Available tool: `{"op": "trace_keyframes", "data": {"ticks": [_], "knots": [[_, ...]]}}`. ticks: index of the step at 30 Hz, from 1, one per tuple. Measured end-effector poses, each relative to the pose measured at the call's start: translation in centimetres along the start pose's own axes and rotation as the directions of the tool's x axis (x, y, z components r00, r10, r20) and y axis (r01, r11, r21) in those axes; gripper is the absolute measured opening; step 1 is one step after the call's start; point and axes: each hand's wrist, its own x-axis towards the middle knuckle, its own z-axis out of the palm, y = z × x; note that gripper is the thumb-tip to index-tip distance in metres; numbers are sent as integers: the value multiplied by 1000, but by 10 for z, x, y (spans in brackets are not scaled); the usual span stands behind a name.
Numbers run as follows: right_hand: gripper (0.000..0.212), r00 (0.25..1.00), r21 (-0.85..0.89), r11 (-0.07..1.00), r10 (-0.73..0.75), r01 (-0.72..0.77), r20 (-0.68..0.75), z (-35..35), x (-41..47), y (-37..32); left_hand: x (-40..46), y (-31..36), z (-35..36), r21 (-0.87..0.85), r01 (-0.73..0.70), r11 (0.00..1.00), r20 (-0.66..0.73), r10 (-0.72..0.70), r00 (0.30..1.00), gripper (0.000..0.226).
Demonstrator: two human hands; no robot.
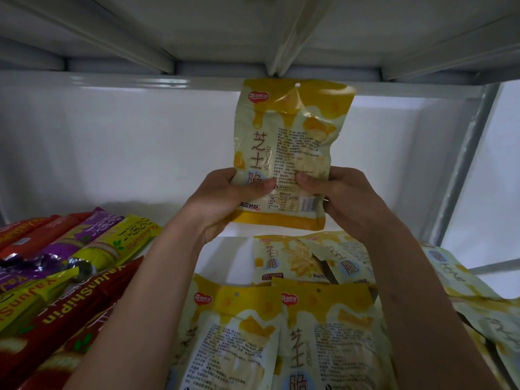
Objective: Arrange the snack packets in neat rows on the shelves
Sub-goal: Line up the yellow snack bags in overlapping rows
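White metal shelf (230, 249), with another shelf close overhead. Both hands hold one yellow packet (287, 147) upright above the shelf, probably to square it before setting it in a row. Left hand (225, 201) and right hand (346, 198) each pinch a lower corner, thumbs in front. More yellow packets (281, 333) lie flat below; long packets (70, 263) lie at left.
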Motion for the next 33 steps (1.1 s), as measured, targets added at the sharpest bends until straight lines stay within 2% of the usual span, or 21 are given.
{"op": "trace_keyframes", "data": {"ticks": [3,6,12,18,23,29,33], "knots": [[23,999,-112,993,-28,25,-22,-2,1,1,-3,3,-1,41,40,998,46,-42,998,48],[19,1000,-161,987,9,-8,5,0,1,1,-2,2,-3,82,13,997,6,-13,1000,38],[26,997,-65,998,9,-4,70,3,-2,-2,0,-1,-1,13,-2,1000,-52,2,999,34],[33,996,-32,999,36,-34,76,2,-4,-5,1,-2,2,-62,-4,998,17,5,1000,50],[33,989,9,999,38,-39,140,5,-8,-7,-1,-1,-2,-4,-32,999,11,32,999,46],[32,998,42,999,-16,13,65,8,-5,-5,-5,2,2,62,5,998,76,-10,997,49],[46,999,13,1000,-7,6,49,9,-6,-6,-3,0,2,-10,-14,1000,89,15,996,47]]}}
